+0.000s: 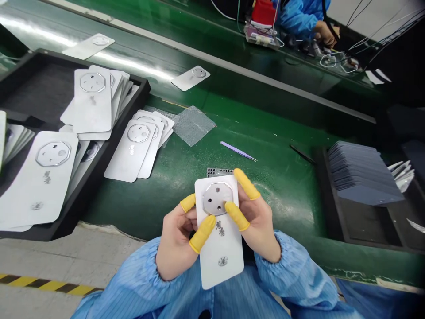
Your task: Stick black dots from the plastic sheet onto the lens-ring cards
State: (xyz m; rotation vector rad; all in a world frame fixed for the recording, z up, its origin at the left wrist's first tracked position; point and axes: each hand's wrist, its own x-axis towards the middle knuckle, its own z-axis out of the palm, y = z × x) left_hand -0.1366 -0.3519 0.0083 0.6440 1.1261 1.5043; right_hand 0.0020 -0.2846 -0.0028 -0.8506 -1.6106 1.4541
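Note:
Both my hands hold one white socket cover plate (221,239) upright in front of me, its octagonal silver face toward the camera. My left hand (179,241) grips its left edge, the yellow-capped thumb lying on the front. On the right edge sits my right hand (257,221), its capped thumb pressing the silver octagon and a capped finger over the top corner. A small dotted sheet (219,171) lies on the green bench just behind the plate.
A black tray (99,177) at left holds piles of white plates; more plates (142,146) lie beside it, with a clear film square (194,125) and purple tweezers (238,151). A right-hand tray (335,208) holds stacked grey plates (361,170). Another person (307,17) works across the belt.

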